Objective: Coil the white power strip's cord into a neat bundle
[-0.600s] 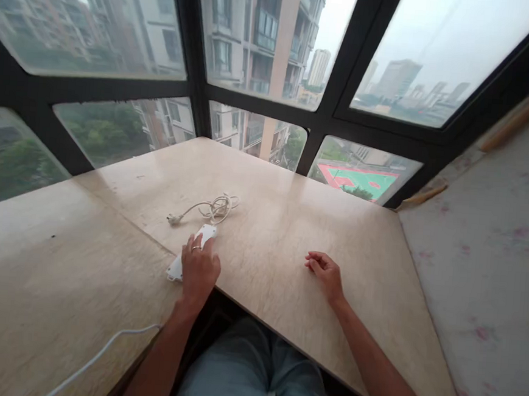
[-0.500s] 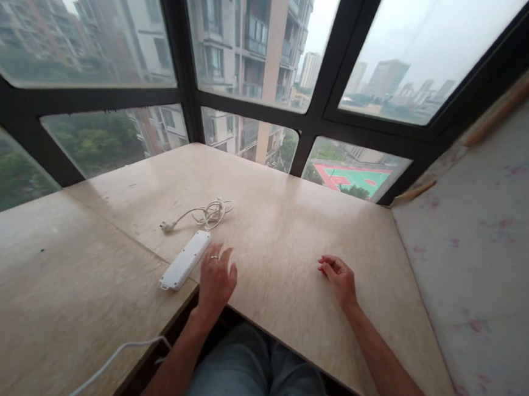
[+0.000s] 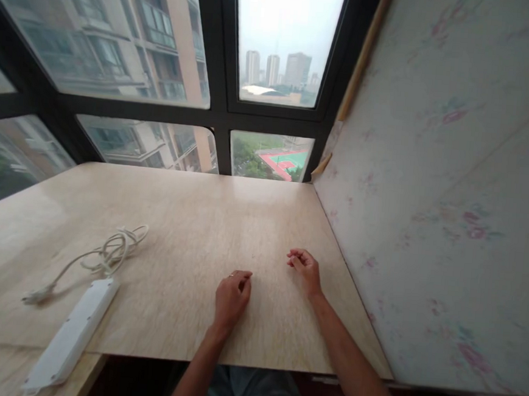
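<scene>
Left hand (image 3: 232,299) and right hand (image 3: 305,272) are loosely half-curled over the table (image 3: 185,213), with nothing seen to be gripped by either. Well to their left, the power strip (image 3: 73,334) is laid on the table; it can be judged light, stiff and smooth, best grasped across its long sides near the middle, with the limp cord (image 3: 114,248) gathered too. Its narrow white body is dotted with dark spots, and the cord is looped beside its far end.

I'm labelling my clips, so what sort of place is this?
Probably a window nook in a high-rise home: dark-framed windows overlook a sports court below, with floral wallpaper alongside.
</scene>
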### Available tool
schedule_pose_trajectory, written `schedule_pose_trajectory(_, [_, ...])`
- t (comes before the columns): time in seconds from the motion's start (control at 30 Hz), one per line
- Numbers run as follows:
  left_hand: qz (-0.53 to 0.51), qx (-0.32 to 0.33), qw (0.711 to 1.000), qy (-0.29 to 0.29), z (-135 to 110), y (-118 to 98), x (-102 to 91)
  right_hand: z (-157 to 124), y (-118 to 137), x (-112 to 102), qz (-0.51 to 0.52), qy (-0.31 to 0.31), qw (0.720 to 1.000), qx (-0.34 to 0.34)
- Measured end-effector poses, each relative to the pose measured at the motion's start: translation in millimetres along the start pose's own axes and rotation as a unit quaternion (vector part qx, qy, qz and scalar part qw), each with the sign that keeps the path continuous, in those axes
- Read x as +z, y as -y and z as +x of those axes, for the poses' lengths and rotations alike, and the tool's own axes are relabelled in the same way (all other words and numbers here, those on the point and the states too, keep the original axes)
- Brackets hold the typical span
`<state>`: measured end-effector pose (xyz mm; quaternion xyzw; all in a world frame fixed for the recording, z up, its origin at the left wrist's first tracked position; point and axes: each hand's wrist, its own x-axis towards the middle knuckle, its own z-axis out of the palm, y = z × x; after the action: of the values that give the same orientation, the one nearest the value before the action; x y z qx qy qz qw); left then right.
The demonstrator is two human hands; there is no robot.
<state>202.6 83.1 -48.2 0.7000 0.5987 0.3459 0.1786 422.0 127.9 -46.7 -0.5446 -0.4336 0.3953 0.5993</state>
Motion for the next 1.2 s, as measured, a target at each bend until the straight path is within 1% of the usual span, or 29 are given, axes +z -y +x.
schedule_pose_trajectory(0.07, [-0.013,-0.004,1.0,-0.008,-0.7,2.6,-1.0,-0.6,0.5,0.2,-0.008,0.008,1.0,0.0])
schedule_pose_trajectory(0.2, [-0.052,0.022,0.998,-0.013,-6.8,4.9,-6.6,-2.2,-1.3,-2.2,-0.021,0.024,0.999,0.001])
schedule_pose_trajectory(0.3, [-0.072,0.017,0.997,-0.012,-9.4,4.0,-8.6,-3.0,-6.1,-3.2,-0.048,0.046,0.998,-0.007])
schedule_pose_trajectory(0.43, [-0.07,0.014,0.997,-0.011,-9.5,3.1,-8.4,-4.3,-10.7,-3.8,-0.09,0.069,0.993,-0.022])
schedule_pose_trajectory(1.2, [-0.071,0.019,0.997,-0.004,-9.4,3.3,-8.9,-6.1,-9.2,-4.9,-0.105,0.076,0.991,-0.028])
